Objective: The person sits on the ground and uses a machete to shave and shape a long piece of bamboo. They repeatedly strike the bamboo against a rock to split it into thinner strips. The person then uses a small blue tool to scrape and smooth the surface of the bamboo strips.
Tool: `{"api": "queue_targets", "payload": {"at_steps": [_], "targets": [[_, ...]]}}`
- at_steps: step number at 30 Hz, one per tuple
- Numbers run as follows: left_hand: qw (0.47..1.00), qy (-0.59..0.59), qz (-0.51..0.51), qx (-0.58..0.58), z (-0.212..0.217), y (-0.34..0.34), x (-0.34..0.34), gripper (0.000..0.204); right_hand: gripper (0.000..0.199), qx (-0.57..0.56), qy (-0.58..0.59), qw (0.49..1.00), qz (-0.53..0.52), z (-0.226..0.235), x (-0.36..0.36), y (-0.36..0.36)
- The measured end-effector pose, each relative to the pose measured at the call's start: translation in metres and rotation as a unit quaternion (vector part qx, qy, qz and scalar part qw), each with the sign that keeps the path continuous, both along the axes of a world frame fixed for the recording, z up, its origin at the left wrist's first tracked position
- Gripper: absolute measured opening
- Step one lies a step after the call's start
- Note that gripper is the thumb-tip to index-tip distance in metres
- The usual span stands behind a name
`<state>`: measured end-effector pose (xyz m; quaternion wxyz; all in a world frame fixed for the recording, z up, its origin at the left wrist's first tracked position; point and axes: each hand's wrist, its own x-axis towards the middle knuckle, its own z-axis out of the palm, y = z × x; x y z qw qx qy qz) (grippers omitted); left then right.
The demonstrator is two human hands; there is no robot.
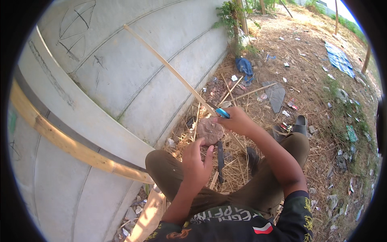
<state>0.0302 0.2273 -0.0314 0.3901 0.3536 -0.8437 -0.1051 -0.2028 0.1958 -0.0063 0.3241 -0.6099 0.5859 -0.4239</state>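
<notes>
My right hand (236, 121) is closed around a knife with a bright blue handle (222, 113). Its dark blade lies against a long, pale bamboo or wood strip (169, 68). The strip slants from the wall at upper left, past my right hand, down toward my foot. Nearer my body, my left hand (196, 162) holds nothing, its thumb and fingers apart. Just beyond its fingertips sits a round, brownish block (209, 132), stone or wood. A long black object (220, 161), perhaps a blade, lies between my legs, right of my left hand.
A grey panel wall (141, 76) rises at left, with a yellowish pole (76, 145) beside it. Straw, shavings and litter cover the ground. Loose strips, a blue bag (244, 68) and a dark flat slab (275, 99) lie ahead. A sandal (300, 124) sits by my right knee.
</notes>
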Motion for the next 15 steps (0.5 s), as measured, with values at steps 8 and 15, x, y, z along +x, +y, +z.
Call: {"api": "queue_targets", "payload": {"at_steps": [8, 15], "targets": [[0.869, -0.336, 0.137, -0.336, 0.182, -0.022, 0.053, 0.044, 0.035, 0.023, 0.117, 0.99, 0.079, 0.031, -0.034, 0.013], [0.876, -0.476, 0.059, 0.054, 0.157, -0.045, 0.096, 0.028, 0.027, -0.097, 0.259, 0.961, 0.009, 0.016, -0.07, 0.016]]}}
